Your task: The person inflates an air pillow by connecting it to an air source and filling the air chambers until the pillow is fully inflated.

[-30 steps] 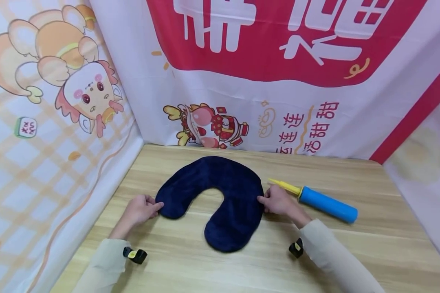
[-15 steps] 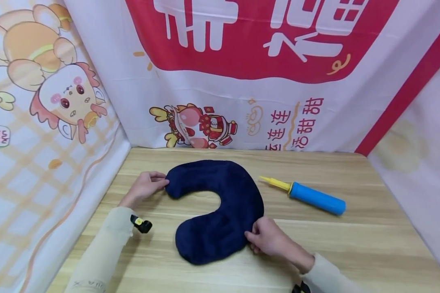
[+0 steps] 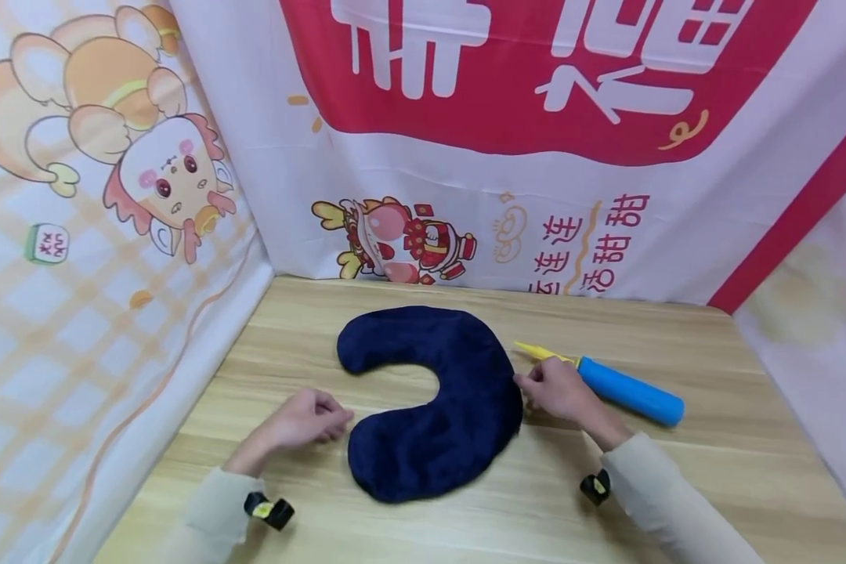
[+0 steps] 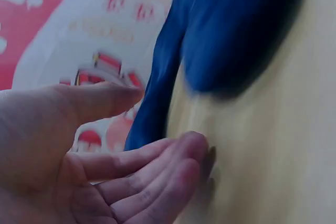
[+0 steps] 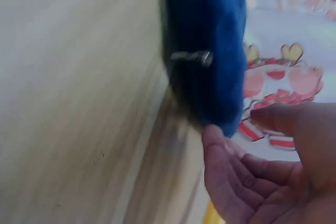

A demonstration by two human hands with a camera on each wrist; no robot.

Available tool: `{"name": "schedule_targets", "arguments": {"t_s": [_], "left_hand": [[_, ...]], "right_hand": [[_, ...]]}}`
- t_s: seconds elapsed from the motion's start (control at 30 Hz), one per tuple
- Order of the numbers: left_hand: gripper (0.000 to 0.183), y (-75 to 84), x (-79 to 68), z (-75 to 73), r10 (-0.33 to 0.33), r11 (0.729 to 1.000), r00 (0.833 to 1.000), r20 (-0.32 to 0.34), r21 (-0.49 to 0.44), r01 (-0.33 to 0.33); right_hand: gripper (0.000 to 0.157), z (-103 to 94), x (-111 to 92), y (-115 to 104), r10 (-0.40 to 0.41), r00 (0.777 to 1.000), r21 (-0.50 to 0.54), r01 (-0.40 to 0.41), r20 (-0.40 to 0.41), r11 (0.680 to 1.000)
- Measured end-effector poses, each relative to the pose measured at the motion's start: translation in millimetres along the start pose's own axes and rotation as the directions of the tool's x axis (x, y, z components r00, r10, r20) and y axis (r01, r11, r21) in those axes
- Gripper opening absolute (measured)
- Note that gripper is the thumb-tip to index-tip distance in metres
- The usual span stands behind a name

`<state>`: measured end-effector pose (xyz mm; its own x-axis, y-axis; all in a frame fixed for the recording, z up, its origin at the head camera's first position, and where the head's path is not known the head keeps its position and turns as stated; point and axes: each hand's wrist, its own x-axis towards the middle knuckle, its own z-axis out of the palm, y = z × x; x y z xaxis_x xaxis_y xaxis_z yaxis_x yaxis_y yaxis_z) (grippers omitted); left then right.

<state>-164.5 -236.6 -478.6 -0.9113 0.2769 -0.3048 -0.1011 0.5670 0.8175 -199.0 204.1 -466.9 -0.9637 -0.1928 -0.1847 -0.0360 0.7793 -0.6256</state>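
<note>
A dark navy U-shaped neck pillow (image 3: 465, 376) lies flat on the table, its opening facing left in the head view. My left hand (image 3: 309, 419) is just left of the pillow's nearer end, apart from it. In the left wrist view, the thumb and loosely bent fingers (image 4: 152, 182) have nothing between them. My right hand (image 3: 557, 388) is at the pillow's outer right edge. Its fingertips (image 5: 212, 136) touch the blue fabric in the right wrist view, while the thumb stands off. A small metallic zipper pull (image 5: 205, 57) shows on that edge.
A blue hand pump (image 3: 630, 392) with a yellow nozzle lies on the wooden table (image 3: 606, 501), right beside and behind my right hand. Printed cloth walls (image 3: 289, 196) border the table at the back and sides.
The pillow has turned clockwise, its opening now facing left. My left hand has let go of its far end and come nearer. My right hand has shifted up along the outer edge.
</note>
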Motion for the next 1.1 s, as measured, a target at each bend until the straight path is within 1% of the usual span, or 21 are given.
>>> {"name": "schedule_targets", "arguments": {"t_s": [0.07, 0.1, 0.17, 0.23, 0.33, 0.47, 0.57, 0.63, 0.7, 0.83, 0.9, 0.97, 1.03, 1.1], "left_hand": [[0.029, 1.6, -10.2, 14.1, 0.023, 1.0, 1.0, 0.011, 0.014, -0.023], [0.027, 2.2, -13.9, 19.7, 0.033, 0.999, 0.999, 0.0, 0.03, -0.033], [0.023, 5.0, -13.5, 29.5, 0.043, 0.997, 0.998, -0.034, 0.061, -0.041], [0.018, 6.1, -11.7, 34.0, 0.041, 0.996, 0.996, -0.077, 0.077, -0.035], [0.014, 4.0, -8.1, 31.9, 0.03, 0.998, 0.994, -0.109, 0.066, -0.023], [0.011, -3.2, 1.4, 19.7, 0.016, 0.999, 0.992, -0.123, 0.045, -0.011], [0.011, -8.8, 12.6, 7.9, 0.0, 0.999, 0.99, -0.14, 0.036, 0.005], [0.011, -12.0, 21.3, -0.4, -0.012, 0.999, 0.988, -0.155, 0.032, 0.017], [0.012, -14.4, 30.5, -9.3, -0.011, 0.999, 0.986, -0.164, 0.047, 0.019], [0.012, -15.2, 49.5, -28.5, -0.005, 0.992, 0.982, -0.191, 0.121, 0.028], [0.012, -13.6, 59.3, -38.0, 0.01, 0.985, 0.977, -0.211, 0.168, 0.026], [0.012, -11.4, 68.9, -46.2, 0.031, 0.977, 0.972, -0.232, 0.213, 0.02], [0.012, -9.0, 77.5, -52.6, 0.058, 0.968, 0.967, -0.25, 0.252, 0.008], [0.011, -7.6, 84.6, -56.7, 0.072, 0.962, 0.961, -0.265, 0.272, 0.003]], "right_hand": [[0.041, 3.1, 11, 3, 0.011, 1.0, 0.019, -0.011, 0.017, 1.0], [0.041, 5.3, 15, 4, 0.013, 1.0, 0.029, -0.014, 0.026, 0.999], [0.041, 8.3, 21, 8, 0.022, 0.999, 0.041, -0.023, 0.032, 0.999], [0.042, 12.2, 23, 11, 0.03, 0.999, 0.049, -0.032, 0.03, 0.998], [0.042, 17.4, 22, 12, 0.043, 0.999, 0.077, -0.045, 0.028, 0.996], [0.036, 22.2, 11, 7, 0.067, 0.998, 0.116, -0.068, 0.008, 0.991], [0.033, 27.6, -2, -1, 0.089, 0.996, 0.145, -0.089, 0.003, 0.985], [0.034, 32.7, -12, -7, 0.105, 0.994, 0.179, -0.107, 0.019, 0.978], [0.036, 38.7, -21, -13, 0.1, 0.994, 0.221, -0.108, 0.045, 0.969], [0.039, 51.6, -35, -25, 0.061, 0.994, 0.26, -0.082, 0.089, 0.962], [0.041, 57.7, -37, -31, 0.036, 0.995, 0.258, -0.059, 0.092, 0.964], [0.042, 62.1, -34, -37, 0.028, 0.996, 0.251, -0.049, 0.087, 0.967], [0.043, 65.5, -27, -41, 0.024, 0.997, 0.232, -0.039, 0.07, 0.972], [0.044, 67.4, -18, -43, 0.022, 0.999, 0.216, -0.032, 0.048, 0.976]]}}
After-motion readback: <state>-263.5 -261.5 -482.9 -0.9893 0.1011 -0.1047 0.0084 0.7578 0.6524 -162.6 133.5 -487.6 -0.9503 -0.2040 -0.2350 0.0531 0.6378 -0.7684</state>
